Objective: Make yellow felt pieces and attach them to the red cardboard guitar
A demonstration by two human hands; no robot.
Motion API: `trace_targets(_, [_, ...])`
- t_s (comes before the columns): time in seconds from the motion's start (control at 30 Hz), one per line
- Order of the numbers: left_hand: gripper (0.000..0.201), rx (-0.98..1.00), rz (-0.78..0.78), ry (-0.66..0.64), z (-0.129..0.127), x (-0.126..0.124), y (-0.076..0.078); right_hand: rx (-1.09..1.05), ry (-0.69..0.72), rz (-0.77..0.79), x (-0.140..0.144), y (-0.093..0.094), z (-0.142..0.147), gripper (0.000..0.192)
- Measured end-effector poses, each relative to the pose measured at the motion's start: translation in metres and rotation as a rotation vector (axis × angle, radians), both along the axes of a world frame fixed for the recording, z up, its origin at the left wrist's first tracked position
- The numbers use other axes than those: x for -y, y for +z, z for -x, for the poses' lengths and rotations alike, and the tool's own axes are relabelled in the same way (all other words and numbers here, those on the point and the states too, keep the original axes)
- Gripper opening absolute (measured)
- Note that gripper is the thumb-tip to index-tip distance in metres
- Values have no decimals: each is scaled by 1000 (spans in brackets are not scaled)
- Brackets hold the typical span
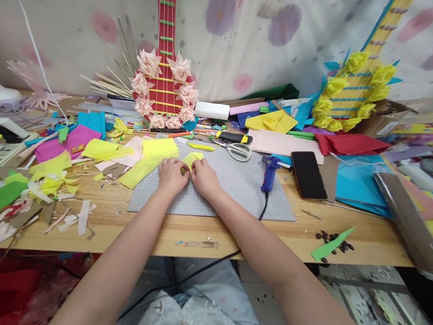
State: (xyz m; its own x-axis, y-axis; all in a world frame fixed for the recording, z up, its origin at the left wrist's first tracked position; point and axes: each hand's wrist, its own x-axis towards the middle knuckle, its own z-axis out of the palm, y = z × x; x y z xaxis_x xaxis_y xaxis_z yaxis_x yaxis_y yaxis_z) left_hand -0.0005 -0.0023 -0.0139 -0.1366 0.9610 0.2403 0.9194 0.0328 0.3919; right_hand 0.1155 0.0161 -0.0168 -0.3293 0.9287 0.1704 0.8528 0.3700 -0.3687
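Over the grey cutting mat [232,200], my left hand [173,176] and my right hand [204,177] meet fingertip to fingertip. Both pinch a small piece of yellow paper [193,157], whose top shows beyond the fingers; the rest is hidden behind them. Larger yellow sheets [159,149] lie just left of my left hand, partly on the mat. Scissors [239,152] with pale handles rest at the mat's back edge, beside a yellow-and-black utility knife [234,137]. On the mat's right side stands a blue glue gun [269,173], its cord running toward me.
A black phone [309,175] lies right of the mat. Paper scraps [52,172] cover the table's left side. A red paper guitar [166,88] with pink flowers and a yellow one [347,96] lean at the back. Dark seeds [333,243] sit near the front right edge.
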Motion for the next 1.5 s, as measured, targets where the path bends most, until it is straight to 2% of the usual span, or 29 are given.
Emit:
trace_targets(0.3, [25, 118, -8, -12, 4, -2, -5, -22, -44, 20, -1, 0, -2, 24])
trace_targets(0.43, [39, 257, -133, -45, 14, -6, -8, -81, -54, 26, -3, -3, -4, 23])
trace_targets(0.5, [47, 341, -163, -114, 23, -9, -8, -131, -43, 20, -5, -5, -6, 22])
trace_targets(0.6, [52, 370, -122, -283, 34, -15, -6, -254, -18, 34, -9, -6, -12, 22])
trace_targets(0.7, [46, 321, -69, -381, 42, -20, -4, -430, -17, 66, -13, -7, -18, 23])
trace_targets(0.8, [27, 196, -28, -443, 45, -23, -1, -578, -26, 73, -16, -8, -23, 25])
trace_targets(0.87, [17, 69, -66, -441, 43, -20, 3, -640, -24, 37, -17, -8, -25, 24])
trace_targets(0.97, [14, -88, -205, -367, 32, -12, 10, -693, -21, -51, -17, -7, -28, 25])
trace_targets(1.07, [15, -166, -259, -309, 15, -3, 14, -667, 16, -73, -17, -6, -31, 27])
trace_targets(1.17, [13, -210, -231, -280, 2, 3, 12, -553, 105, -6, -17, -6, -33, 30])
trace_targets(1.27, [16, -174, -175, -348, 1, 3, 9, -446, 135, 47, -19, -9, -33, 29])
trace_targets(1.37, [26, -70, -122, -452, 8, 1, 6, -428, 113, 80, -21, -11, -32, 27])
trace_targets(1.5, [40, 51, -99, -481, 18, -3, 4, -398, 100, 98, -20, -9, -30, 21])
